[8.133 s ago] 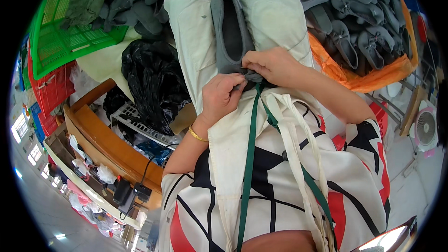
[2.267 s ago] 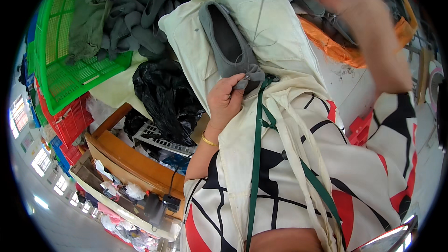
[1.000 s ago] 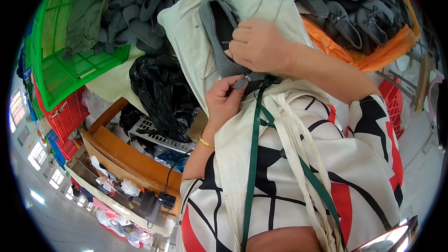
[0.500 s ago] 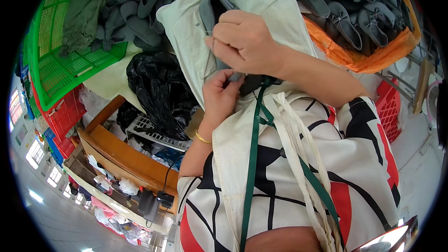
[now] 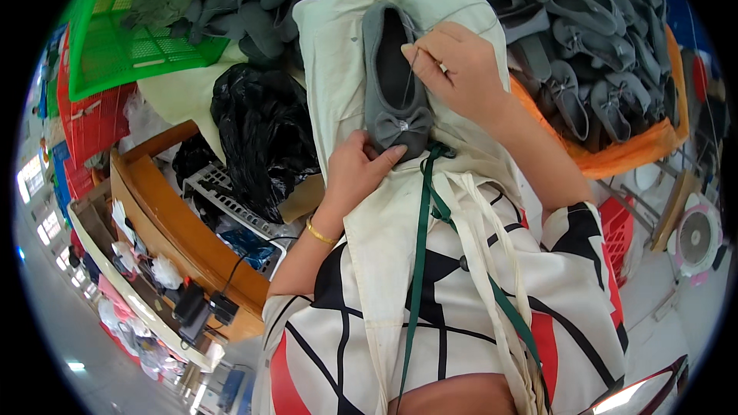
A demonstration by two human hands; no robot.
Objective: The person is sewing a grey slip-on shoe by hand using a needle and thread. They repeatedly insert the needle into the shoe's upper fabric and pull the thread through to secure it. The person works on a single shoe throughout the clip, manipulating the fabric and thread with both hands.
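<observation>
A grey ballet flat (image 5: 372, 69) with a bow and a small shiny ornament lies, opening up, on a cream cloth (image 5: 338, 38) in front of me. My left hand (image 5: 360, 169) grips its toe, the thumb on the upper beside the bow and some fingers hidden. Over the shoe's right edge, my right hand (image 5: 461, 69) is closed in a pinch. A thin thread (image 5: 410, 81) runs from its fingertips down toward the shoe opening, and more thread trails above the hand. Whether a needle is in the fingers is too small to tell.
Many grey shoes (image 5: 607, 46) fill an orange-edged sack (image 5: 638, 150) at right; others (image 5: 254, 11) are heaped at left by a green plastic basket (image 5: 146, 50). A black plastic bag (image 5: 261, 138), a wooden bench (image 5: 192, 223) and a small fan (image 5: 696, 234) stand nearby.
My right hand has moved right and away from my left hand, uncovering the shoe and its bow. My left hand stays at the toe. The view has shifted, showing more of the right-hand sack.
</observation>
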